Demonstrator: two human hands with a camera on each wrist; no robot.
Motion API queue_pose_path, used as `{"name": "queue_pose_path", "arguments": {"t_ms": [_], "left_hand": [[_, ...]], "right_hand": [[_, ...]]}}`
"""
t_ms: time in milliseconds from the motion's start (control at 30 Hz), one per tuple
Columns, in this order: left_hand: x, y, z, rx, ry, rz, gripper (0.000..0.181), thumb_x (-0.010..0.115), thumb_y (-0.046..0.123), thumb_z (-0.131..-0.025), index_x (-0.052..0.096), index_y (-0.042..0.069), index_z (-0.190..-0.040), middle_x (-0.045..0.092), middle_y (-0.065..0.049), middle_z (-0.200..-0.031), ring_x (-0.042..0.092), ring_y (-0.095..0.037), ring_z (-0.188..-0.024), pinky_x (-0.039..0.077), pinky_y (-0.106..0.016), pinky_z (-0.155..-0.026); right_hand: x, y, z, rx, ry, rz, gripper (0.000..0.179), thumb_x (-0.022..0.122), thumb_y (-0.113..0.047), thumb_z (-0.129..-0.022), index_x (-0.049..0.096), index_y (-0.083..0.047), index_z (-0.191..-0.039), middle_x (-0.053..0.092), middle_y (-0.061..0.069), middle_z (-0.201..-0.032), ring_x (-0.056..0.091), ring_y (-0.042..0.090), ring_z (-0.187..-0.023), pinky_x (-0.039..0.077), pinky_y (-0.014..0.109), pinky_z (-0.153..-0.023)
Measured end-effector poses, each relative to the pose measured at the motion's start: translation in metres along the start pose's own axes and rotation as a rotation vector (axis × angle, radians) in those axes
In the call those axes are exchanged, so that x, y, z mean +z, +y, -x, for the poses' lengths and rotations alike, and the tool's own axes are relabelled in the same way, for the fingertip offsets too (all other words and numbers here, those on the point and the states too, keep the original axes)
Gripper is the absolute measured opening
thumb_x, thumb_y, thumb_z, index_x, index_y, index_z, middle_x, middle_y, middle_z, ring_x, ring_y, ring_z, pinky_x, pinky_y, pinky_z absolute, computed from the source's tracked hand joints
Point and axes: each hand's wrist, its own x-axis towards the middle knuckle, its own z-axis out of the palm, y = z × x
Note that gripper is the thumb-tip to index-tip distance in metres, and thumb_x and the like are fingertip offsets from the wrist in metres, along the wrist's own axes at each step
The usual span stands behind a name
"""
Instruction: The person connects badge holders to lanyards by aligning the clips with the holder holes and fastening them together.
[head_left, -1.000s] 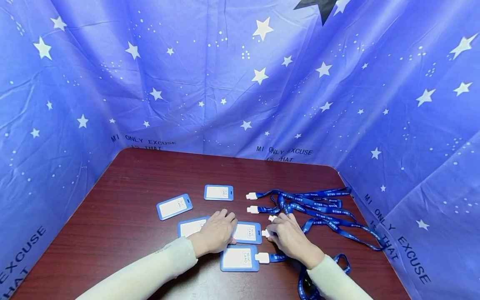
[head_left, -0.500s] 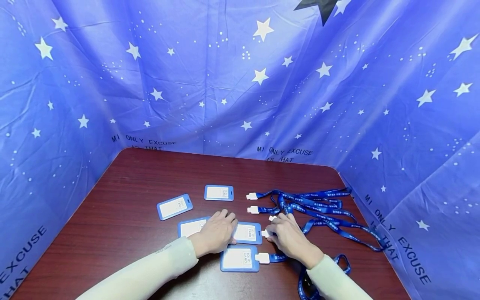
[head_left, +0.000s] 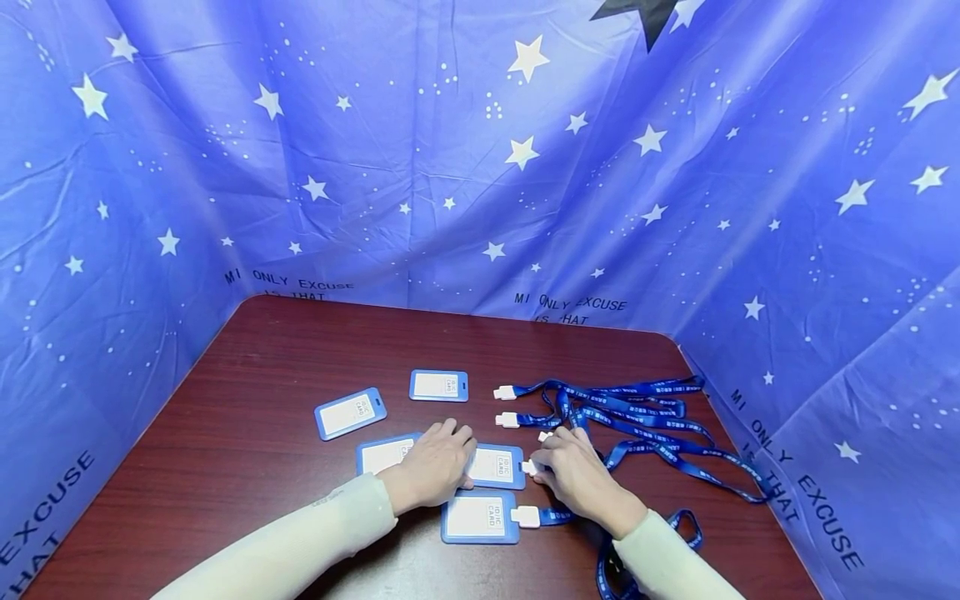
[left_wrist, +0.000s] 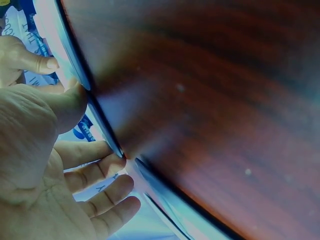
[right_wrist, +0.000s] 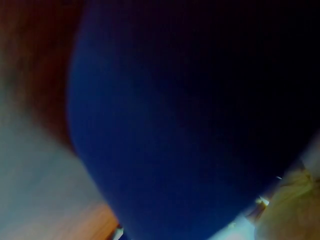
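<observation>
Across a dark red wood-grain tabletop (head_left: 262,358), a person in pale sleeves (head_left: 322,525) bends both hands to a blue ID card holder (head_left: 497,465). The left hand (head_left: 432,464) pinches it between thumb and fingers, its slotted end pointing right. The right hand (head_left: 581,475), fingers bent, pinches a white clip (head_left: 529,468) right at that end; whether the two are joined cannot be told, and the right wrist view is dark and blurred. A second holder (head_left: 384,455) lies partly hidden by the left hand. Just nearer the person, a third holder (head_left: 477,517) lies flat, a white buckle (head_left: 525,517) at its slotted end and a blue strap (head_left: 555,517) running toward the right forearm. Farther back rest an angled holder (head_left: 351,413) and, to its right, a fifth holder (head_left: 438,385). Two clips, an upper (head_left: 504,392) and a lower (head_left: 507,420), lead to printed blue lanyards (head_left: 660,437) looped across the right side. Behind hangs a star-printed blue curtain (head_left: 450,167).
</observation>
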Motion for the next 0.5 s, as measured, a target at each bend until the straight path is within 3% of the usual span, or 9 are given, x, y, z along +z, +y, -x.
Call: {"name": "queue_pose_path", "arguments": {"t_ms": [500], "left_hand": [[-0.0006, 0.0015, -0.0009, -0.001, 0.006, 0.0, 0.045, 0.072, 0.048, -0.092, 0.069, 0.011, -0.118, 0.061, 0.0, -0.11, 0.051, -0.019, -0.097, 0.046, -0.032, -0.085]], "right_hand": [[0.0003, -0.0049, -0.002, 0.005, -0.01, -0.022, 0.02, 0.087, -0.014, -0.078, 0.069, -0.02, -0.076, 0.062, -0.009, -0.079, 0.05, 0.013, -0.08, 0.032, 0.033, -0.072]]}}
